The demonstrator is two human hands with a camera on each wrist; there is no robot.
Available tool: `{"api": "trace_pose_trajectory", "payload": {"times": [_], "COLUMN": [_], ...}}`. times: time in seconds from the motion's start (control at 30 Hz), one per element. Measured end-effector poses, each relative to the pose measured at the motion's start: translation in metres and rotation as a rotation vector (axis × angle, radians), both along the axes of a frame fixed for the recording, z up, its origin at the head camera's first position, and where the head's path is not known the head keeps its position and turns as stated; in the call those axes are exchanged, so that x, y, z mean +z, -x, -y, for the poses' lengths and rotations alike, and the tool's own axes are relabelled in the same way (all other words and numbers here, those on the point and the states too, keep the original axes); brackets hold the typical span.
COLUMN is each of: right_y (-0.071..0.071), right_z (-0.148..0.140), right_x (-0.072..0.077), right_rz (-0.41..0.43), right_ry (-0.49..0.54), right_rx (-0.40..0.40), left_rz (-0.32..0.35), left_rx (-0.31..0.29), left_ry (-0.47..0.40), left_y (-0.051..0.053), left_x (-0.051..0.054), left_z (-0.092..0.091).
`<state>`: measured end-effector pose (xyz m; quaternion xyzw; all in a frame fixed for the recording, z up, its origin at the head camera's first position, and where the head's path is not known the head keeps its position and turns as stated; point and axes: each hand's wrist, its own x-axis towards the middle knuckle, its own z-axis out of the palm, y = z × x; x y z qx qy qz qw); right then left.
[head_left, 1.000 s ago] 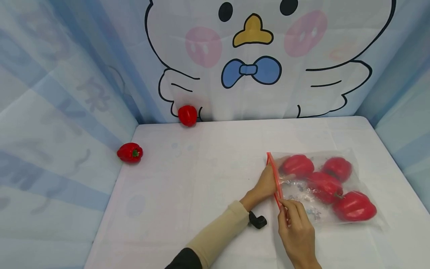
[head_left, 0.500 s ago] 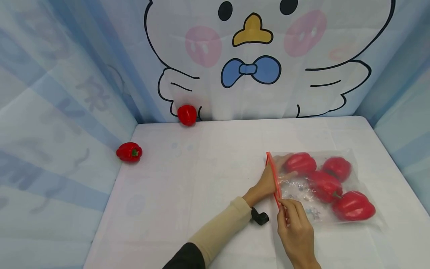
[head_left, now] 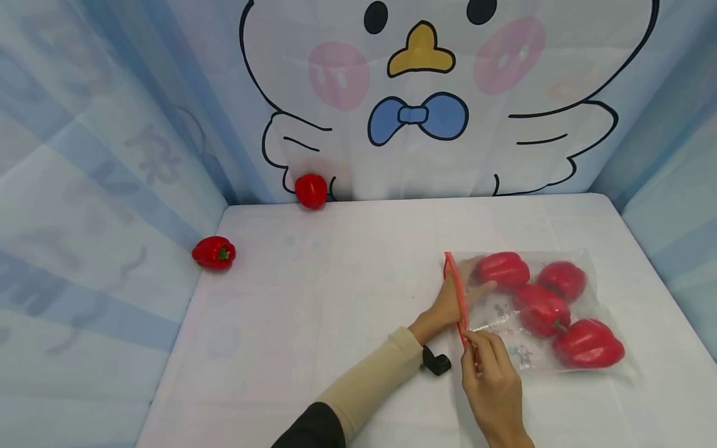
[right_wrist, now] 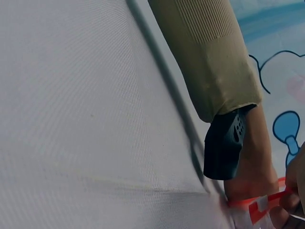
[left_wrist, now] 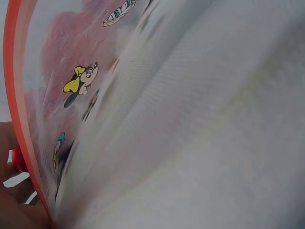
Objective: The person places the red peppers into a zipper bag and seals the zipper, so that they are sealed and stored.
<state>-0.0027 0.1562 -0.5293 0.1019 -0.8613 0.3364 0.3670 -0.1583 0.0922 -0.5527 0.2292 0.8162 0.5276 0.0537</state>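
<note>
The bag [head_left: 529, 351] lies on the right part of a white cloth-covered table [head_left: 308, 311], its red rim [head_left: 459, 292] facing left and four red peppers [head_left: 588, 343] inside, seen through the clear film with small cartoon prints. The left hand [head_left: 449, 302], below a beige sleeve [head_left: 370, 379] with a black wrist camera [head_left: 435, 361], reaches through the bag's mouth; its thumb is straight and the hand loosely spread beside the nearest pepper [head_left: 504, 270], some fingertips hidden. The right hand [head_left: 495, 386], at the bag's near corner, pinches the rim between thumb and fingers. Well left of the bag, one pepper [head_left: 214, 252] sits at the table's left edge; another [head_left: 310, 191], left of and beyond the bag, is at the back edge. Behind the bag hangs a backdrop [head_left: 482, 162] with a cartoon bird, yellow beak and blue bow tie; pale blue hangings flank the table on both sides.
</note>
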Motion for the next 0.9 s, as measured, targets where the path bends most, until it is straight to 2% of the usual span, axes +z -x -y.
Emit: {"api": "trace_pose_trajectory", "payload": {"times": [0.2, 0.4, 0.5, 0.7, 0.9], "right_y": [-0.001, 0.0, 0.001, 0.002, 0.001], "right_z": [0.0, 0.001, 0.0, 0.0, 0.0], "right_x": [0.0, 0.0, 0.0, 0.001, 0.003], "right_rz": [0.01, 0.01, 0.005, 0.007, 0.019], "right_ry": [-0.006, -0.008, -0.006, -0.008, -0.012], "right_rx": [0.002, -0.002, -0.006, -0.008, -0.007], "left_rz": [0.012, 0.027, 0.027, -0.027, -0.149], "left_rx": [0.031, 0.008, -0.023, -0.082, -0.211], "left_ry": [0.059, 0.111, 0.129, 0.181, 0.323], "left_y": [0.0, 0.0, -0.001, -0.002, -0.004], "left_x": [-0.002, 0.0, -0.002, -0.001, 0.008], "left_z": [0.0, 0.002, 0.005, 0.018, 0.032]}}
